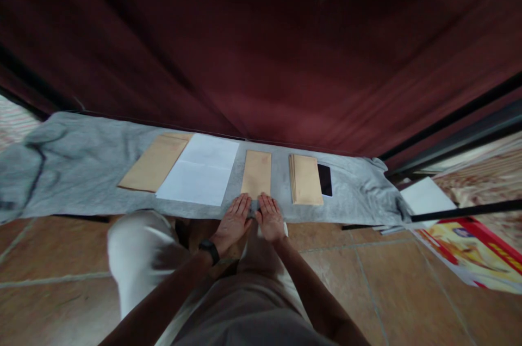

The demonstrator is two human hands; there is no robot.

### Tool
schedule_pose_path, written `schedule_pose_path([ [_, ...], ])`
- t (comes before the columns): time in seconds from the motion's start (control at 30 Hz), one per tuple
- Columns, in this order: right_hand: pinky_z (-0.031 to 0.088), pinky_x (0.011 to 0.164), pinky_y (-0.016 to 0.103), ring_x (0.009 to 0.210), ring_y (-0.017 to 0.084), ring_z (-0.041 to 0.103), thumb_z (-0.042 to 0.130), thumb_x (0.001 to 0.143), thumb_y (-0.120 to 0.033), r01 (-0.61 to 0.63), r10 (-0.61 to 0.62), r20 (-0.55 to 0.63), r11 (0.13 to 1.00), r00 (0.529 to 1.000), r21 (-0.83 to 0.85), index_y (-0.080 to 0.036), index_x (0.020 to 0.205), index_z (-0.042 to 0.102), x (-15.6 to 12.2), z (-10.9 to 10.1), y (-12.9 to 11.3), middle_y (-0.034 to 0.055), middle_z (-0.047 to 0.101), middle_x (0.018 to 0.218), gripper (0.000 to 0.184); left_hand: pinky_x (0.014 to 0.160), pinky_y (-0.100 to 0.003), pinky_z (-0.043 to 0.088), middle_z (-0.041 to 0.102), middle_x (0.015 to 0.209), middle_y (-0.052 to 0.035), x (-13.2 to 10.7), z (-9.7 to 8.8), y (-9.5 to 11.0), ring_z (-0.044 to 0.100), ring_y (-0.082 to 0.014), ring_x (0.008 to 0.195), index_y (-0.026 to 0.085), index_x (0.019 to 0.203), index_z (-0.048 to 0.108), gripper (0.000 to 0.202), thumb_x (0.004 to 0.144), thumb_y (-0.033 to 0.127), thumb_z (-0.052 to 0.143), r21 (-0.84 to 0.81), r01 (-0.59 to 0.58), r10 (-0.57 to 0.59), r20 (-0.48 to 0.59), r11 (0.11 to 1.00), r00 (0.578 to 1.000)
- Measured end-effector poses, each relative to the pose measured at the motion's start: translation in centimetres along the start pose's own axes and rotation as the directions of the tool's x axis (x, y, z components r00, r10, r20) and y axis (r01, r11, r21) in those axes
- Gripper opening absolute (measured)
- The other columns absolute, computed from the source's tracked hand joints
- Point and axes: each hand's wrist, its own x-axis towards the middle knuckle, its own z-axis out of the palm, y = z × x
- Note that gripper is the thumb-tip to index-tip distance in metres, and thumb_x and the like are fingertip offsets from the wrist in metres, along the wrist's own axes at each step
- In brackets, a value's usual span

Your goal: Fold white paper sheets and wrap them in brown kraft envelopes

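A small brown envelope [257, 171] lies flat in front of me on the grey cloth [93, 144]. My left hand [237, 218] rests its fingertips on the envelope's near left edge, fingers stretched out flat. Beside it, my right hand [269, 220] touches the near right edge in the same way, fingers extended. The two thumbs nearly meet between the hands. White paper sheets [199, 169] lie left of the envelope, partly over a larger brown envelope [153, 166]. To the right is a stack of several brown envelopes [307, 178].
A dark phone [325, 180] lies at the right of the stack, partly covered by it. A dark red curtain [261, 63] rises behind the cloth-covered surface. On the tiled floor at right are a red and yellow box [473, 253] and a white sheet [428, 196].
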Motion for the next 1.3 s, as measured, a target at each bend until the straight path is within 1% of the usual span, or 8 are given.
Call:
schedule_pose_path([
  [0.17, 0.03, 0.122, 0.043, 0.149, 0.022, 0.036, 0.04, 0.106, -0.034, -0.007, 0.007, -0.006, 1.0, 1.0, -0.016, -0.014, 0.156, 0.036, -0.3, -0.3, 1.0, 0.0118, 0.042, 0.159, 0.055, 0.121, -0.048, 0.034, 0.047, 0.154, -0.0214, 0.5, -0.3, 0.1, 0.039, -0.0298, 0.148, 0.005, 0.146, 0.047, 0.055, 0.102, 0.035, 0.035, -0.014, 0.042, -0.043, -0.022, 0.999, 0.999],
  [0.27, 0.03, 0.122, 0.044, 0.149, 0.023, 0.036, 0.039, 0.105, -0.033, 0.006, -0.006, -0.028, 1.0, 1.0, -0.011, -0.013, 0.155, 0.037, -0.4, -0.1, 1.0, 0.0126, 0.042, 0.159, 0.054, 0.122, -0.047, 0.033, 0.048, 0.154, -0.0201, 1.5, -0.4, 0.0, 0.04, -0.0282, 0.147, 0.006, 0.147, 0.046, 0.055, 0.102, 0.035, 0.034, -0.042, 0.025, -0.026, -0.025, 0.999, 0.999],
  [0.4, 0.031, 0.121, 0.046, 0.148, 0.024, 0.038, 0.041, 0.104, -0.032, 0.011, -0.011, -0.046, 1.0, 0.999, -0.001, -0.01, 0.154, 0.04, -0.4, 0.2, 1.0, 0.0145, 0.046, 0.156, 0.054, 0.125, -0.044, 0.027, 0.044, 0.158, -0.0138, 4.0, -0.1, 0.1, 0.034, -0.0228, 0.15, 0.011, 0.153, 0.04, 0.055, 0.103, 0.033, 0.032, -0.077, -0.045, 0.045, 0.003, 0.996, 0.999],
  [0.6, 0.032, 0.121, 0.046, 0.144, 0.026, 0.043, 0.043, 0.104, -0.031, 0.015, -0.015, -0.053, 1.0, 0.998, 0.0, -0.006, 0.147, 0.049, -0.4, 0.5, 1.0, 0.0172, 0.051, 0.152, 0.05, 0.125, -0.045, 0.024, 0.04, 0.161, -0.0127, 8.4, 0.9, 0.2, 0.03, -0.0222, 0.152, 0.011, 0.152, 0.041, 0.054, 0.105, 0.033, 0.026, -0.085, -0.043, 0.047, 0.046, 0.995, 0.998],
  [0.8, 0.034, 0.12, 0.048, 0.146, 0.026, 0.039, 0.041, 0.106, -0.033, 0.015, -0.012, -0.058, 0.999, 0.998, 0.041, -0.01, 0.153, 0.04, -0.3, 0.1, 0.9, 0.0149, 0.049, 0.154, 0.053, 0.126, -0.046, 0.019, 0.033, 0.164, -0.0138, 11.2, 1.3, -1.0, 0.023, -0.0226, 0.154, 0.009, 0.154, 0.036, 0.056, 0.104, 0.034, 0.028, -0.064, -0.035, 0.035, 0.011, 0.997, 0.999],
  [0.93, 0.034, 0.12, 0.049, 0.147, 0.025, 0.039, 0.042, 0.105, -0.033, 0.018, -0.014, -0.063, 0.999, 0.998, 0.049, -0.012, 0.158, 0.031, -0.2, -0.3, 0.7, 0.0151, 0.049, 0.154, 0.057, 0.126, -0.048, 0.017, 0.033, 0.164, -0.0124, 12.7, 1.4, -1.7, 0.023, -0.0244, 0.154, 0.014, 0.154, 0.039, 0.056, 0.104, 0.038, 0.032, -0.043, -0.021, 0.021, 0.002, 0.999, 1.0],
  [1.1, 0.035, 0.119, 0.05, 0.148, 0.027, 0.038, 0.04, 0.106, -0.031, 0.016, -0.013, -0.057, 0.999, 0.998, 0.04, -0.013, 0.159, 0.028, -0.1, -0.4, 0.6, 0.0141, 0.044, 0.158, 0.058, 0.126, -0.054, 0.013, 0.032, 0.165, -0.0113, 14.8, 1.9, -2.1, 0.022, -0.0276, 0.155, 0.018, 0.154, 0.039, 0.057, 0.102, 0.04, 0.037, -0.029, -0.029, 0.029, -0.002, 0.999, 1.0],
  [1.3, 0.036, 0.118, 0.051, 0.147, 0.027, 0.039, 0.038, 0.106, -0.032, 0.008, -0.007, -0.04, 1.0, 0.999, 0.029, -0.015, 0.16, 0.024, -0.1, -0.2, 0.5, 0.0131, 0.04, 0.16, 0.059, 0.127, -0.052, 0.013, 0.033, 0.164, -0.013, 17.7, 2.6, -2.6, 0.024, -0.026, 0.154, 0.014, 0.156, 0.036, 0.06, 0.102, 0.041, 0.036, -0.037, -0.023, 0.023, -0.004, 0.999, 1.0],
])
